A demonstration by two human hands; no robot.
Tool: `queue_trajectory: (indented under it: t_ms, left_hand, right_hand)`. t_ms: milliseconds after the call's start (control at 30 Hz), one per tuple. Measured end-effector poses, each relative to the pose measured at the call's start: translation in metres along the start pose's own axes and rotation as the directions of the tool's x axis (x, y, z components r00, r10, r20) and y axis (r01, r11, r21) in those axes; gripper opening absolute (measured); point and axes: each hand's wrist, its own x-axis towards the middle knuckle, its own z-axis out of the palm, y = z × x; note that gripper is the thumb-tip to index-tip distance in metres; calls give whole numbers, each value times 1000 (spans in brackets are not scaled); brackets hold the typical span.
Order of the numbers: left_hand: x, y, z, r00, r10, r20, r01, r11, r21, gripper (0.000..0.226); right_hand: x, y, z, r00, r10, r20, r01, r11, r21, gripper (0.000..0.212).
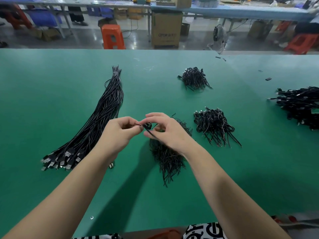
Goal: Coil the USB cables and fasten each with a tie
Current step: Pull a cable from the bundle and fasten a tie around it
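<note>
Above the green table (51, 100), my left hand (119, 133) and my right hand (167, 131) meet around a small coiled black cable (147, 125). The left hand pinches one thin end sticking out to the left of the coil. My right hand's fingers curl around the coil and a black strand (151, 133) running down from it. Below the right hand lies a loose heap of thin black ties (167, 157). A long bundle of straight black USB cables (103, 118), plugs toward me, lies to the left.
Heaps of coiled cables lie at the centre right (214, 125), the back centre (194, 78) and the right edge (300, 104). Small black bits (268, 79) dot the far right of the table. Beyond the table stand an orange stool (112, 37) and a cardboard box (166, 30).
</note>
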Motion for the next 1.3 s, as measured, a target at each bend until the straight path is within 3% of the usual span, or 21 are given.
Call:
queue_trajectory:
  t_ms: [67, 167, 267, 333, 467, 533, 600, 700, 800, 867, 933, 1000, 1033, 1100, 1167, 1233, 1300]
  left_hand:
    - [-1, -1, 2, 999, 45, -6, -45, 998, 32, 6]
    - [-4, -1, 5, 965, 259, -38, -235, 922, 308, 9]
    - [-7, -1, 8, 807, 585, 81, -515, 629, 583, 7]
    - [-7, -3, 7, 692, 700, 177, -604, 427, 672, 3]
    - [-5, -5, 6, 633, 751, 186, -614, 342, 711, 7]
    - [-5, -5, 10, 639, 750, 168, -609, 360, 707, 4]
    - [-5, -4, 10, 689, 716, 117, -583, 449, 677, 3]
    - [-3, -2, 7, 824, 566, -1, -466, 678, 569, 11]
    - [2, -2, 7, 948, 312, -69, -279, 911, 303, 15]
    - [5, -3, 7, 980, 194, -51, -184, 971, 152, 14]
    - [4, -3, 5, 973, 227, -37, -214, 953, 214, 15]
    - [1, 0, 6, 917, 400, -18, -354, 831, 430, 13]
    - [0, 0, 7, 857, 514, 18, -442, 719, 537, 11]
    - [0, 0, 6, 704, 691, 164, -582, 429, 691, 7]
    - [4, -4, 2, 570, 752, 331, -650, 165, 742, 8]
    - [5, -8, -2, 511, 755, 410, -670, 51, 741, 11]
    - [4, -11, -2, 505, 752, 424, -672, 34, 740, 12]
  right_hand:
    - [3, 0, 1, 997, 70, -43, -66, 992, 104, 19]
    - [6, 5, 1, 992, 94, -85, -85, 991, 107, 15]
    - [7, 7, 1, 984, 137, -117, -124, 986, 113, 28]
    - [7, 8, -2, 979, 175, -105, -154, 972, 179, 30]
    - [7, 8, -1, 990, 136, -26, -123, 949, 292, 14]
    - [8, 9, 1, 991, 124, -42, -103, 939, 329, 13]
    - [9, 10, 0, 990, 132, -46, -104, 918, 382, 13]
    - [6, 13, -6, 995, 82, 53, -97, 893, 440, 28]
    - [4, 13, -8, 995, 27, 97, -61, 927, 369, 37]
    - [6, 12, -7, 998, 37, 58, -53, 956, 288, 39]
    - [9, 12, -5, 999, 47, -28, -41, 981, 188, 26]
    - [10, 13, -6, 994, 58, -93, -49, 994, 93, 7]
    - [10, 15, -5, 994, 67, -90, -60, 995, 78, 7]
    - [10, 16, -1, 995, 97, -37, -92, 987, 131, 19]
    - [9, 17, 1, 990, 140, 21, -141, 963, 228, 20]
    - [9, 18, 0, 979, 199, 34, -201, 936, 289, 13]
    - [9, 19, -2, 976, 219, 15, -214, 930, 300, 17]
